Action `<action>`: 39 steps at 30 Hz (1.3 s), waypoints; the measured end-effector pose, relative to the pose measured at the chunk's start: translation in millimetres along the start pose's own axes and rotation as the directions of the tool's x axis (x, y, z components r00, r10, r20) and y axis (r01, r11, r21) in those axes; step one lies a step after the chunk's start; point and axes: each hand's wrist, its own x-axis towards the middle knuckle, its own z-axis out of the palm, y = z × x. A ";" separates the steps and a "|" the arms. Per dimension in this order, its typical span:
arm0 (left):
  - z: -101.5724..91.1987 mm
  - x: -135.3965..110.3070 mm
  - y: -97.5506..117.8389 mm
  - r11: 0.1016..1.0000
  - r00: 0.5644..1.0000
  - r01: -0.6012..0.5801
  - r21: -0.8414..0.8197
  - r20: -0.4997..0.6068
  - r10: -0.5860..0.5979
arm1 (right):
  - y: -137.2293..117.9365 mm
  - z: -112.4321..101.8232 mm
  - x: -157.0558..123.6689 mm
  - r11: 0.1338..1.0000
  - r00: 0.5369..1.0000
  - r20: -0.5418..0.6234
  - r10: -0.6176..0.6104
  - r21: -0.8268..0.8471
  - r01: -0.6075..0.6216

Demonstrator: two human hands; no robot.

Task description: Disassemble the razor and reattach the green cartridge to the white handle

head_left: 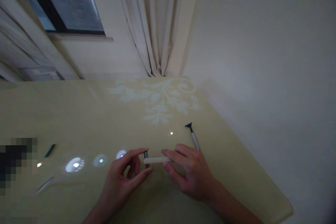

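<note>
Between the thumb and index finger of my left hand (pixel 128 169), a small dark and teal razor head (pixel 147 154) is pinched by its two ends. My right hand (pixel 190 169) grips a white razor handle (pixel 156 160) between thumb and fingers. The handle's left end lies across the razor head; whether they are joined I cannot tell. Just beyond my right hand lies another razor (pixel 193 136), with a dark head and a pale grey handle, its lower end hidden by my hand.
On the left of the glossy cream table (pixel 78 112) lie a dark green strip-like piece (pixel 49 150) and a thin clear or white piece (pixel 45 185). A pixelated dark area covers the left edge. A wall (pixel 262 77) borders the table's right side; a curtain (pixel 154 24) hangs behind.
</note>
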 end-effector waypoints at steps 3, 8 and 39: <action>0.1 -1.1 -0.4 1.000 1.000 0.007 0.006 0.001 -0.007 | -0.4 0.2 -0.3 1.000 1.000 0.005 0.013 0.007 -0.013; 0.7 -2.6 -2.2 1.000 1.000 0.022 -0.020 0.006 -0.022 | -1.4 2.2 -1.2 1.000 1.000 0.019 -0.014 0.019 0.014; -0.5 -2.1 5.0 0.997 0.999 -0.041 0.066 -0.012 0.042 | -5.0 3.5 -1.2 0.999 0.999 -0.042 0.023 -0.048 -0.025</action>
